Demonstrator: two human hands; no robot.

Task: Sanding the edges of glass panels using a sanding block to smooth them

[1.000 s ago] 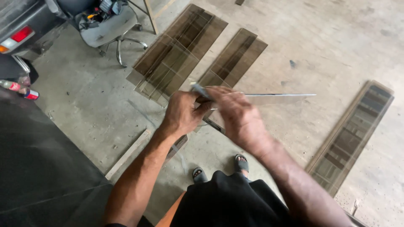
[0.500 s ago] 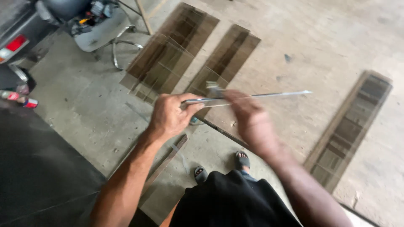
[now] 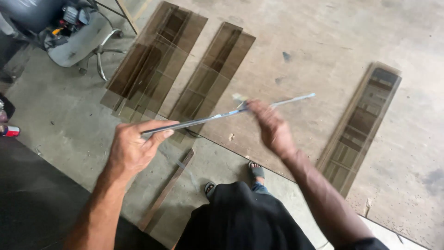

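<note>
A long thin metal strip (image 3: 208, 119) is held roughly level above the floor, running from lower left to upper right. My left hand (image 3: 134, 148) grips its near end between thumb and fingers. My right hand (image 3: 273, 127), blurred by motion, is closed on the strip further along, next to a small pale scrap (image 3: 239, 98) at my fingertips. Whether that scrap is pinched against the strip I cannot tell. The strip's far end (image 3: 300, 97) sticks out past my right hand.
Tinted glass slats lie on a plywood sheet (image 3: 323, 41): a stack at the left (image 3: 152, 65), another in the middle (image 3: 212, 74), one at the right (image 3: 360, 125). A narrow slat (image 3: 169, 187) lies on the concrete by my sandalled feet (image 3: 254, 171). A chair (image 3: 78, 41) stands at the top left.
My hands have drawn apart along the strip: the left stayed at the near end, the right slid out toward the far end. The camera view shifted slightly.
</note>
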